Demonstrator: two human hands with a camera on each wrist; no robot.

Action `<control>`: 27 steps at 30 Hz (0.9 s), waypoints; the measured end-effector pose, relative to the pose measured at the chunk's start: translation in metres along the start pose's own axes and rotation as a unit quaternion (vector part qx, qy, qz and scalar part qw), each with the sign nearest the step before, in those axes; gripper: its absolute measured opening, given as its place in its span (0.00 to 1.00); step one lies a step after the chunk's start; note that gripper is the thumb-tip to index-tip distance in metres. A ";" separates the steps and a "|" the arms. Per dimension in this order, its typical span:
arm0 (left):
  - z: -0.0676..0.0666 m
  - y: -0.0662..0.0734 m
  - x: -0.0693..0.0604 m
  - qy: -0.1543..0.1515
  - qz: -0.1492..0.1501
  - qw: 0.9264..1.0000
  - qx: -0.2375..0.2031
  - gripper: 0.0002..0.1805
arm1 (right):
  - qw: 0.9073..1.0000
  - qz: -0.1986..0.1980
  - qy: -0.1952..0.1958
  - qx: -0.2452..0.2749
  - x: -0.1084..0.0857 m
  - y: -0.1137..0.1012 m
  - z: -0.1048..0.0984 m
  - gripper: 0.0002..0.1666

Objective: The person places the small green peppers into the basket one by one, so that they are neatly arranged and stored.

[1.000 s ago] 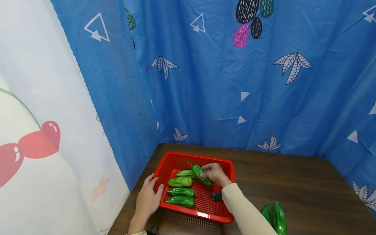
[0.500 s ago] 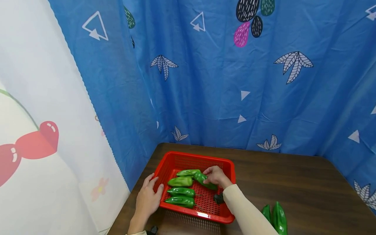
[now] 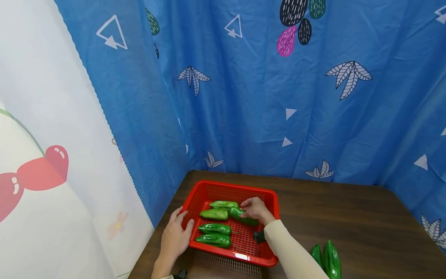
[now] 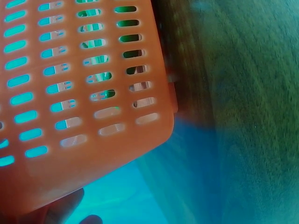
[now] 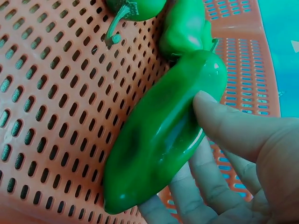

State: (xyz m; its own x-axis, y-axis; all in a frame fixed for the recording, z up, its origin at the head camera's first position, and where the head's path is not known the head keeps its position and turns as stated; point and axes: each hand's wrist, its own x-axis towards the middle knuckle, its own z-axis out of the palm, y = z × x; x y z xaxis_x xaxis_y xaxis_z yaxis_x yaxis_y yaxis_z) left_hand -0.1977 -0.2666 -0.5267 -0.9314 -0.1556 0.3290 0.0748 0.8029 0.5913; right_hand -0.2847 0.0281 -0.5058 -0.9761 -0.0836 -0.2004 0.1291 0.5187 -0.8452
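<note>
1. Curtain (image 3: 251, 116), blue, leaf and triangle print; hung beyond the counter, cut off above.
2. Counter (image 3: 348, 217), dark wood grain; near edge out of frame.
3. Basket (image 3: 240, 186), red, perforated, on the counter's left part; orange-tinted in the wrist views.
4. Sleeve (image 3: 294, 250), cream, right arm; crosses the basket's right rim and hides part of it.
5. Left hand (image 3: 175, 234), fingers spread, slightly bent, touching the basket's left rim; no pepper held.
6. Right hand (image 3: 256, 208), inside the basket; fingers parted by the pepper's thickness, thumb on its upper face, the others beneath.
7. Held pepper (image 5: 161, 126), glossy green, in the basket's right half, left of the right hand's knuckles in the head view; that hand is the nearer. Long axis slants from stem at back left to tip at front right. Whether it bears on the basket floor cannot be told.
8. Back pepper (image 3: 223, 205), pale pepper (image 3: 214, 214), third pepper (image 3: 215, 228), front pepper (image 3: 213, 239): basket's left half, lying roughly crosswise.
9. Larger loose pepper (image 3: 332, 260), cut off below; smaller loose pepper (image 3: 316, 254), partly hidden: counter, right of the sleeve.
10. Black object (image 3: 259, 237), at the right wrist; hard to make out.
</note>
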 end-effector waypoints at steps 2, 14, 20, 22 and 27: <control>0.000 0.000 0.000 0.000 0.000 1.000 0.000 0.25 | 1.000 -0.002 -0.001 0.008 -0.001 -0.001 0.000 0.21; -0.002 0.003 0.000 -0.009 0.000 1.000 0.000 0.25 | 0.997 -0.056 -0.003 0.051 -0.011 -0.012 -0.012 0.22; -0.001 0.001 0.000 -0.008 0.005 1.000 0.004 0.25 | 0.995 -0.075 0.030 0.055 -0.021 -0.024 -0.037 0.20; -0.001 0.001 0.000 -0.009 0.005 1.000 0.006 0.25 | 0.995 -0.079 0.048 0.049 -0.025 -0.028 -0.047 0.18; -0.001 0.002 0.000 -0.020 0.000 1.000 0.012 0.26 | 0.991 -0.099 0.088 0.026 -0.035 -0.037 -0.077 0.16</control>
State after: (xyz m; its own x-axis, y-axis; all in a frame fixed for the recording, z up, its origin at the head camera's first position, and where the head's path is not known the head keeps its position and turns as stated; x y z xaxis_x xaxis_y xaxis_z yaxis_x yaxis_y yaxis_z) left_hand -0.1970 -0.2659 -0.5244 -0.9448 -0.1338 0.2992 0.0663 0.8159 0.5743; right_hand -0.2691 0.0770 -0.4294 -0.9979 -0.0282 0.0582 -0.0646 0.4627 -0.8842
